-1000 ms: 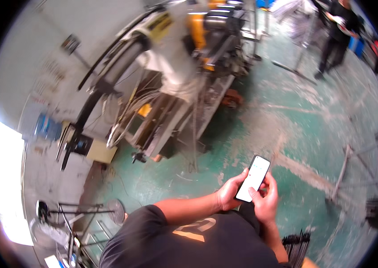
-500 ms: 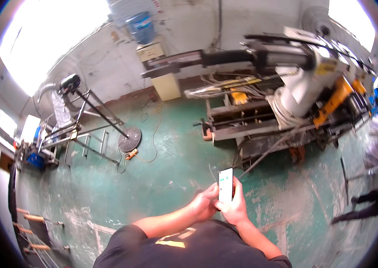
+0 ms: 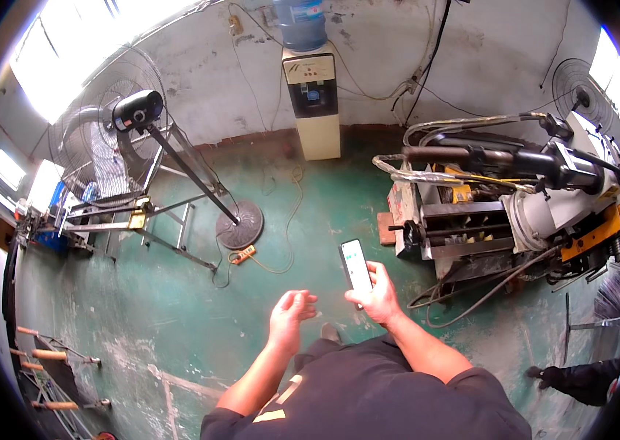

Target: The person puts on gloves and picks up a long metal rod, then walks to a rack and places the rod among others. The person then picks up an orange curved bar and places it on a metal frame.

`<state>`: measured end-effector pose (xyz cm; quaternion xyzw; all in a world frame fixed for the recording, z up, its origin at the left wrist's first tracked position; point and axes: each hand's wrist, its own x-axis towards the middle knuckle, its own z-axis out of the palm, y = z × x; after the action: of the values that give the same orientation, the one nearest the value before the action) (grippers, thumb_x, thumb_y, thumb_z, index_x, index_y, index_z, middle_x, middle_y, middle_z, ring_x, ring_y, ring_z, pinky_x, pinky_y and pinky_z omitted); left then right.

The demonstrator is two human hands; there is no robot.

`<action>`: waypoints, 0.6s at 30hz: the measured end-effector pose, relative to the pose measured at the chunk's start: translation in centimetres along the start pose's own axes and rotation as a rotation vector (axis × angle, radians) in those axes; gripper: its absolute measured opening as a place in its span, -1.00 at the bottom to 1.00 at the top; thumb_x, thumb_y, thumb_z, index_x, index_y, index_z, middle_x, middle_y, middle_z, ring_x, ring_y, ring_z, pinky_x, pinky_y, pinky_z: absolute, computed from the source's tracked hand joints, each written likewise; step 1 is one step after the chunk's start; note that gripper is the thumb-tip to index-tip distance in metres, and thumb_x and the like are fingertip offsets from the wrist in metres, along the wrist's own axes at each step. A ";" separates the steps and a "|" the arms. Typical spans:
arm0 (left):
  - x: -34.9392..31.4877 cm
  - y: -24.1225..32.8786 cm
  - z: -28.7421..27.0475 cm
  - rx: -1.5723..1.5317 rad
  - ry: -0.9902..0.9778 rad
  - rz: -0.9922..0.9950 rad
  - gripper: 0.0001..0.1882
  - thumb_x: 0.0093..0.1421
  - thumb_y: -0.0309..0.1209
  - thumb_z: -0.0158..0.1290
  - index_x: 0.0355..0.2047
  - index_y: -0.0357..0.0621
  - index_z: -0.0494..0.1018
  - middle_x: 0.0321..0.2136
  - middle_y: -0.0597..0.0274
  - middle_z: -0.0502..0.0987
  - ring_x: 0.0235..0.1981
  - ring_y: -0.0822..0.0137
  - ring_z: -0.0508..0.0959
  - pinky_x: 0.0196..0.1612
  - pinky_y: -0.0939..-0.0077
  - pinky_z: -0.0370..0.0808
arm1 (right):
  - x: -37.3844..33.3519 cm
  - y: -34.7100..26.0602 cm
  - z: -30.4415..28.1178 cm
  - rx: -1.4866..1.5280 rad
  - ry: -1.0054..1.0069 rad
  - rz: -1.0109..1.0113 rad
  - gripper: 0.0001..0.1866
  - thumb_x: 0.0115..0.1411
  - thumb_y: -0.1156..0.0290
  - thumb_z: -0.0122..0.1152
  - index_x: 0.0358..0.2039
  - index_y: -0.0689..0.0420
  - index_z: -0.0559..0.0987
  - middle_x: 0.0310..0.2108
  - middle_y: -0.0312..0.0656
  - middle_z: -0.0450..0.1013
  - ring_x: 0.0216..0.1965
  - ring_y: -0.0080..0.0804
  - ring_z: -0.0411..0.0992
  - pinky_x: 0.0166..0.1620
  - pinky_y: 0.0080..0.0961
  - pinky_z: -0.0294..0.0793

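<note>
The right hand [image 3: 378, 295] grips a slim black smartphone with a lit screen [image 3: 355, 265], upright in front of the chest, while the left hand [image 3: 288, 314] has let go of it and now hangs beside it, loosely open and empty. The handling is therefore one-handed now. Beyond them lie the green painted concrete floor [image 3: 141, 308], a grey industrial machine with yellow parts [image 3: 530, 205] to the right, and a cream water dispenser [image 3: 314, 99] against the wall.

Black short-sleeved shirt [image 3: 376, 396] (orange chest marking), bare forearms.
</note>
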<state>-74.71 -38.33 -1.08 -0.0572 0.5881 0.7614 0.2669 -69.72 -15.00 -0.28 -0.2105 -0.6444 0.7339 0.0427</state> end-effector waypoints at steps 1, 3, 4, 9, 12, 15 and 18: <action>1.8 0.7 -2.2 0.004 0.025 -0.012 -0.73 0.55 -0.23 0.05 0.00 -0.18 0.52 -0.10 0.11 0.66 -0.21 0.36 0.62 -0.06 0.39 0.63 | 2.3 -0.5 1.5 -0.009 -0.008 -0.015 -0.11 -0.01 0.45 0.57 0.28 0.30 0.27 -0.04 -0.07 0.54 -0.14 -0.43 0.56 -0.17 -0.42 0.62; 4.9 2.6 -4.8 0.002 0.051 -0.021 -0.75 0.55 -0.24 0.05 -0.03 -0.17 0.51 -0.14 0.12 0.66 -0.24 0.38 0.62 -0.11 0.41 0.63 | 7.4 -1.3 4.0 -0.031 0.042 -0.063 -0.15 -0.02 0.45 0.57 0.25 0.28 0.31 -0.08 -0.10 0.56 -0.16 -0.43 0.57 -0.17 -0.41 0.62; 6.4 3.6 -5.3 -0.009 0.055 -0.019 -0.76 0.55 -0.24 0.05 -0.04 -0.17 0.51 -0.15 0.12 0.66 -0.25 0.38 0.62 -0.12 0.41 0.63 | 10.2 -1.8 5.1 -0.035 0.058 -0.071 -0.16 -0.02 0.45 0.57 0.25 0.27 0.32 -0.10 -0.11 0.56 -0.16 -0.43 0.57 -0.17 -0.40 0.62; 15.2 6.9 -5.8 -0.133 0.067 -0.018 -0.77 0.55 -0.26 0.05 -0.04 -0.17 0.49 -0.15 0.07 0.66 -0.26 0.32 0.65 -0.12 0.37 0.65 | 25.8 -6.4 9.3 -0.035 0.156 -0.177 -0.21 -0.04 0.44 0.58 0.20 0.23 0.39 -0.18 -0.16 0.59 -0.20 -0.46 0.57 -0.19 -0.43 0.61; 21.7 8.9 -7.1 -0.116 0.023 -0.087 -0.78 0.54 -0.28 0.07 -0.05 -0.20 0.49 -0.17 0.06 0.67 -0.27 0.29 0.67 -0.13 0.36 0.67 | 36.0 -9.5 11.7 0.028 0.150 -0.234 -0.19 -0.03 0.49 0.56 0.23 0.26 0.37 -0.15 -0.17 0.57 -0.19 -0.47 0.55 -0.14 -0.45 0.59; 29.8 12.6 -9.6 -0.019 0.130 -0.120 -0.79 0.52 -0.29 0.10 -0.07 -0.20 0.51 -0.19 0.07 0.67 -0.31 0.32 0.66 -0.16 0.37 0.67 | 45.7 -14.3 13.8 0.052 0.141 -0.295 -0.21 -0.03 0.51 0.55 0.23 0.26 0.39 -0.13 -0.17 0.56 -0.17 -0.47 0.54 -0.12 -0.46 0.59; 36.7 17.9 -11.4 0.029 0.160 0.024 -0.80 0.51 -0.30 0.12 -0.07 -0.20 0.51 -0.21 0.09 0.67 -0.32 0.35 0.65 -0.21 0.42 0.66 | 54.6 -19.4 15.1 -0.013 0.189 -0.399 -0.23 -0.06 0.48 0.56 0.20 0.26 0.45 -0.11 -0.18 0.56 -0.14 -0.44 0.54 -0.09 -0.44 0.60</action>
<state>-117.04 -39.41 -3.82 -0.1071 0.6191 0.7489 0.2106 -128.79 -7.53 5.77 -0.1470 -0.6712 0.6837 0.2458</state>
